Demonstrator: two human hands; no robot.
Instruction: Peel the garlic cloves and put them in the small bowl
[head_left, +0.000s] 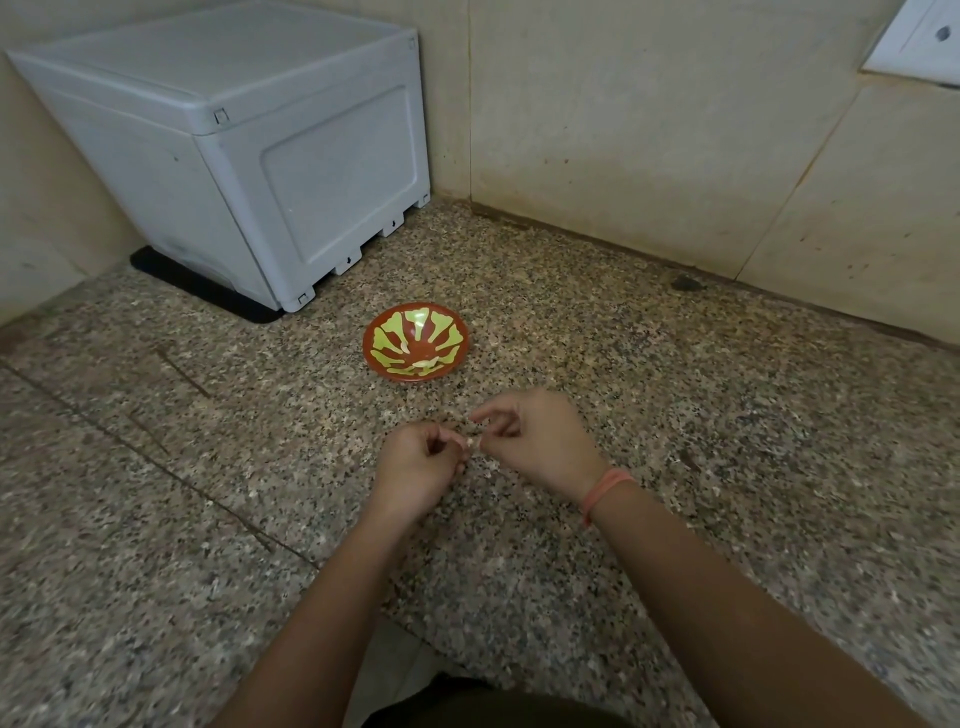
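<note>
A small pale garlic clove (470, 442) shows between my two hands, just above the granite counter. My left hand (421, 465) pinches it with curled fingers. My right hand (540, 441) has its thumb and fingertips pinched at the clove's other end, with an orange band on the wrist. Beyond the hands stands the small red bowl with a yellow-green pattern (415, 340). A pale peeled clove (427, 362) lies inside it near the front wall.
A grey plastic box (249, 150) on a black mat stands at the back left against the tiled wall. The speckled granite counter (727, 441) stretches to both sides, with its front edge close to my body.
</note>
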